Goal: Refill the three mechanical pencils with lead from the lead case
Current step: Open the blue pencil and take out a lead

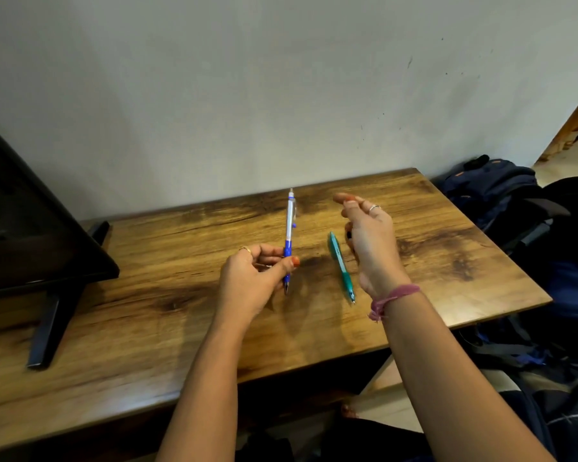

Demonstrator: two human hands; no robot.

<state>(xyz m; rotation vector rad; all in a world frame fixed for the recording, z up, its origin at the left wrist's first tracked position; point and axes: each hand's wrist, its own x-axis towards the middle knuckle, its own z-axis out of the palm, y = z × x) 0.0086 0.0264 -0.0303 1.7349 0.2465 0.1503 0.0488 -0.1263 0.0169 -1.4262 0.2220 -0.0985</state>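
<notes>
We pinch the blue mechanical pencil [288, 251] in our left hand [252, 278], right hand [369, 238] raised, fingers loosely curled, contents unclear; lead feeding likely next.

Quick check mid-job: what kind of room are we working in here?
Probably a home room or a small study corner: a wood-grain desk against a plain wall, a dark monitor on a stand at the left, and backpacks piled on the floor at the right.
</notes>
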